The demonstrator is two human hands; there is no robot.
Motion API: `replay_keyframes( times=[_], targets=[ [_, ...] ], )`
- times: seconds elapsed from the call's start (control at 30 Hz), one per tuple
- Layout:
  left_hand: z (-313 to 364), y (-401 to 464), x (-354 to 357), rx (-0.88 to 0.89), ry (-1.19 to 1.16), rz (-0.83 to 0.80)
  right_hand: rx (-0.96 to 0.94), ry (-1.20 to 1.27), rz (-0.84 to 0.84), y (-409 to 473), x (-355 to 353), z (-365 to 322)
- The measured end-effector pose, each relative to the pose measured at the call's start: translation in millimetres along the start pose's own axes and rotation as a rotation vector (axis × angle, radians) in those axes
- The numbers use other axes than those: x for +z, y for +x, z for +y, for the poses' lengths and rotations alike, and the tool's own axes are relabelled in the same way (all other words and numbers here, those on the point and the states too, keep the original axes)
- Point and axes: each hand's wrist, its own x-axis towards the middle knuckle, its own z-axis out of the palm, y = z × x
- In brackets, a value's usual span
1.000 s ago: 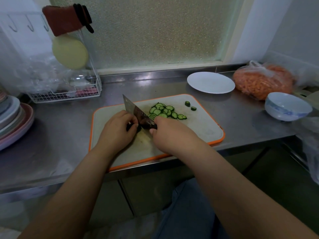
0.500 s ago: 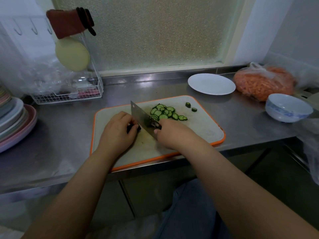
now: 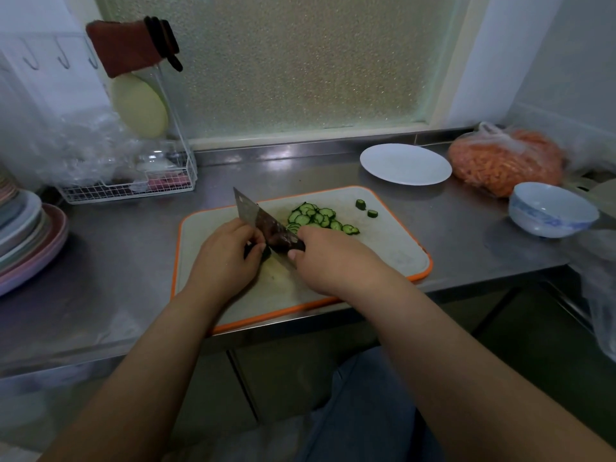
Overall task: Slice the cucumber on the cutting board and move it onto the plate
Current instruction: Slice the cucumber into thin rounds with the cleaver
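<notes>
At the centre of the frame, on the orange-rimmed cutting board on the steel tabletop, my right hand was closed around the handle of a cleaver, its blade angled toward the upper left. My left hand was curled down over the uncut cucumber, only a dark end of it showing beside the blade. Cut cucumber slices lay heaped just right of the blade, with two end pieces apart further right. The white plate sat bare at the upper right, beyond the board, near a bag of shredded carrot and a bowl.
</notes>
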Motion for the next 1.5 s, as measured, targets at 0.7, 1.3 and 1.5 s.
replay_keyframes(
  times=[0.7,1.3,1.5],
  targets=[
    [1.7,-8.8,-0.7,-0.002,-0.033,0.044,0.11,0.036,-0.047,22.2,14.5,17.1],
    [5.9,6.4,8.4,0.015,-0.042,-0.002,0.043,0.022,0.001,3.5,-3.3,4.3],
    [4.7,6.7,10.3,0.013,-0.025,-0.011,0.07,0.043,-0.013,5.5,-1.6,1.8]
  ],
)
